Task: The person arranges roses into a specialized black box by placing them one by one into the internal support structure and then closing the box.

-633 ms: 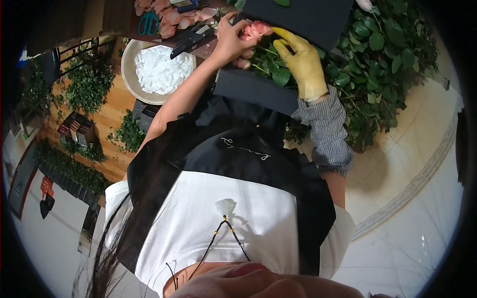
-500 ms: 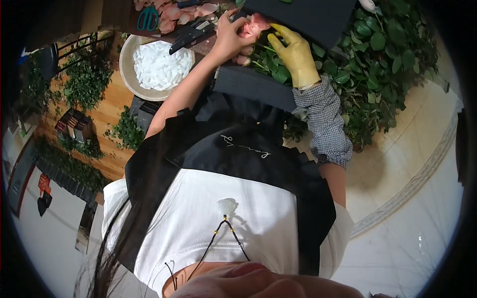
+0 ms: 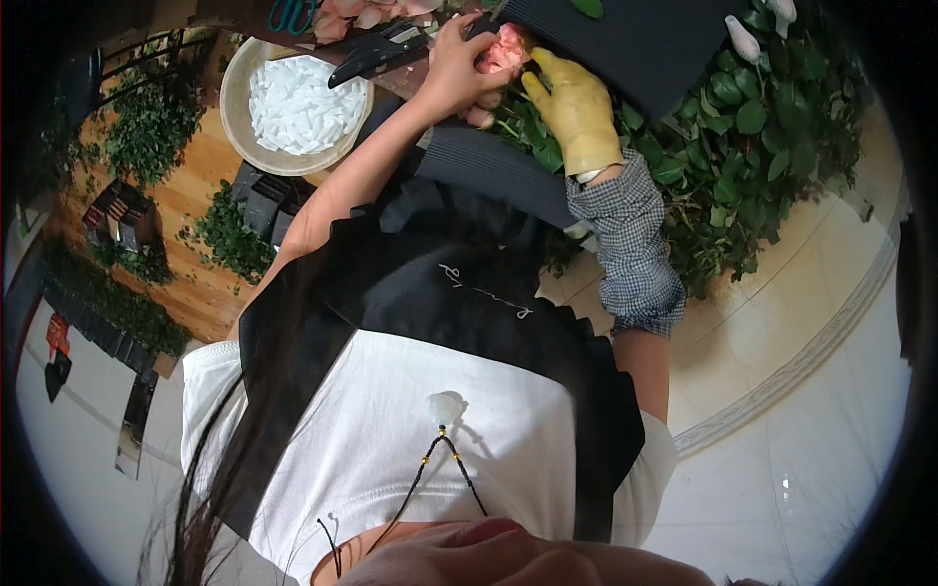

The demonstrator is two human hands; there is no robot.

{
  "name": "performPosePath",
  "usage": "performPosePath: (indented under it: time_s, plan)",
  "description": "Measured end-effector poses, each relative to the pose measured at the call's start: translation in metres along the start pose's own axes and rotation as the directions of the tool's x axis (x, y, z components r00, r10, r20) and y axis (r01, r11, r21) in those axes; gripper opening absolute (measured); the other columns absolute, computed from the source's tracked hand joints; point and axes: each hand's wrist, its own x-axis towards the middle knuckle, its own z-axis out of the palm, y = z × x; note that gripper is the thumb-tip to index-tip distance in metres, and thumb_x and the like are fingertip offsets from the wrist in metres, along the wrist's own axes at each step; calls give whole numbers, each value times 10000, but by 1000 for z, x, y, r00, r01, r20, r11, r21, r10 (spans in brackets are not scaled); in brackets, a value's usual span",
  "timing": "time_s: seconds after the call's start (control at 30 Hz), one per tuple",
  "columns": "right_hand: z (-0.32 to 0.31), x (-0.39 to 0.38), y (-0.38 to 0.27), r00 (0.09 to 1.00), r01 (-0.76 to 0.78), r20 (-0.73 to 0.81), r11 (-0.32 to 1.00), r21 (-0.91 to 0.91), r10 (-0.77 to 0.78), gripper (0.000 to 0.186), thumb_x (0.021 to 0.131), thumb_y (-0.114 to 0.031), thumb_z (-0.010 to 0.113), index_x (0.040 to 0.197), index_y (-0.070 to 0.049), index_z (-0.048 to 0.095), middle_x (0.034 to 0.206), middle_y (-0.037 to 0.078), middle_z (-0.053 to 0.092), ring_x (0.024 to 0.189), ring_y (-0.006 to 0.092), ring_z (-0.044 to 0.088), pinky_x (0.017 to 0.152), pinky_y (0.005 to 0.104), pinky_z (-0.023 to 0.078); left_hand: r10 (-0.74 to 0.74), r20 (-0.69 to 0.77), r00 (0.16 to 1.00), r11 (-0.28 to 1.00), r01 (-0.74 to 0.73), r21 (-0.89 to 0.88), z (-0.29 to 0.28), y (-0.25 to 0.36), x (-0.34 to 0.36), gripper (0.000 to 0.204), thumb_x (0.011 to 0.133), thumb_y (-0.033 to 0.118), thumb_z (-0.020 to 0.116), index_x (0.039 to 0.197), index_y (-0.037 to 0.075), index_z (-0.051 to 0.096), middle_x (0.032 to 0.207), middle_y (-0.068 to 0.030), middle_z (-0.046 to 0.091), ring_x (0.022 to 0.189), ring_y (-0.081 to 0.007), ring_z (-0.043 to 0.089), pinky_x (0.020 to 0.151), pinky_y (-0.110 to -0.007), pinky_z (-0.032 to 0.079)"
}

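Observation:
A pink rose (image 3: pixel 505 54) sits between my two hands above a dark ridged surface. My bare left hand (image 3: pixel 457 73) has its thumb and fingers closed around the bloom's left side. From the right, my right hand (image 3: pixel 575 107), in a yellow rubber glove, curls its fingers against the bloom; the stem is hidden. More pink blooms (image 3: pixel 479 117) lie just beneath my left hand. Green rose leaves (image 3: pixel 532 132) spread below the bloom, beside the glove. A checked sleeve (image 3: pixel 625 234) covers my right forearm.
At left stands a round bowl (image 3: pixel 234 127) of small white pieces. A black-handled tool (image 3: pixel 366 63) overlaps its rim, near teal scissors handles (image 3: pixel 291 14) and loose pink petals (image 3: pixel 376 14). A black ridged panel (image 3: pixel 625 49) lies beyond my hands; leafy stems (image 3: pixel 743 146) are heaped at right.
My gloved right hand has moved slightly left, its fingers now closer to the bloom. My left hand stays on the rose. The view has shifted a little.

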Motion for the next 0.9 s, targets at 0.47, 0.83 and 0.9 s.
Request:
performPosePath:
  time_s: [0.47, 0.83, 0.9]
  plan:
    - [7, -7, -7, 963, -172, -128, 907, 385, 237, 370, 894, -217, 699, 1227, -61, 663, 1119, 227, 691, 1011, 357, 684, 876, 405, 549, -24, -69, 997, 1000, 25, 17, -20, 22, 9, 545, 694, 383, 878, 1126, 128, 666, 1331, -174, 477, 1238, -390, 428, 991, -505, 387]
    - [10, -10, 1, 968, -205, -79, 930, 305, 239, 432, 887, -265, 726, 1230, -17, 643, 1150, 230, 679, 1034, 347, 678, 902, 405, 545, 67, -98, 993, 985, -51, 162, -30, 33, 24, 304, 777, 306, 821, 941, 60, 747, 1046, -128, 559, 1014, -329, 503, 886, -424, 434]
    - [9, -10, 1, 973, -202, -51, 932, 300, 227, 470, 892, -273, 729, 1259, 2, 623, 1193, 227, 666, 1065, 317, 677, 912, 393, 545, 63, -93, 994, 976, -42, 215, -31, 37, 25, 288, 777, 287, 815, 940, 56, 758, 1022, -126, 575, 983, -330, 521, 856, -417, 439]
